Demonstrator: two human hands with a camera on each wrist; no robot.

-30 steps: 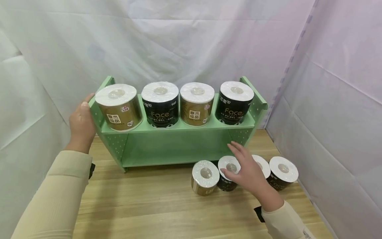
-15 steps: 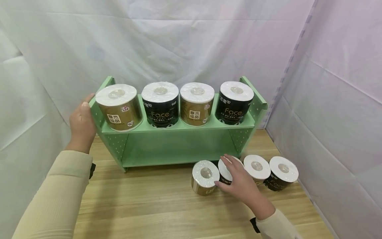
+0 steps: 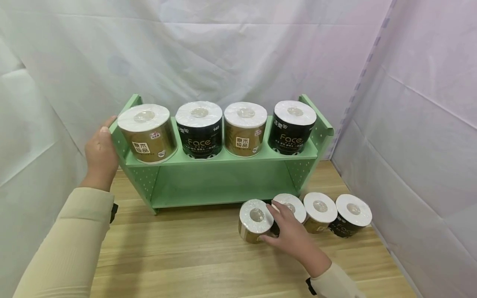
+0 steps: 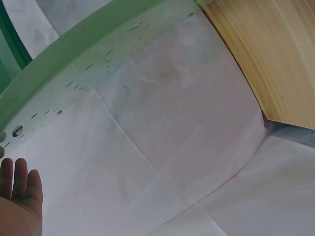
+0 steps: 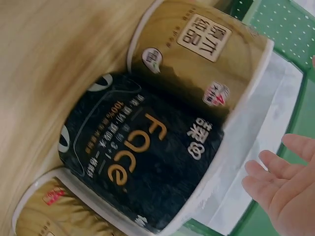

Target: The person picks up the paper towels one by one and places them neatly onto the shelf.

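Observation:
Against the outside of the green two-tier shelf's (image 3: pixel 220 161) left panel, my left hand (image 3: pixel 99 153) rests with fairly straight fingers. In the left wrist view, fingers (image 4: pixel 20 179) show beside the perforated panel. My right hand (image 3: pixel 292 236) hovers with spread fingers over the table rolls. Its fingertips overlap the gap between the leftmost gold toilet roll (image 3: pixel 256 216) and the black-wrapped roll (image 3: pixel 295 205); its thumb is by the gold one's front. In the right wrist view, this hand (image 5: pixel 290 182) has nothing in its grasp, beside the black "Face" roll (image 5: pixel 142 152).
Further right on the table (image 3: pixel 186 256) stand another gold roll (image 3: pixel 319 209) and a black roll (image 3: pixel 352 213). The upper shelf bears gold (image 3: pixel 149 142) and black (image 3: pixel 201 140) rolls alternating. White cloth (image 3: pixel 231 54) hangs behind and at both sides.
My right hand has moved left and down across the table rolls, from over the second and third toward the leftmost gold one. My left hand stays on the shelf's side.

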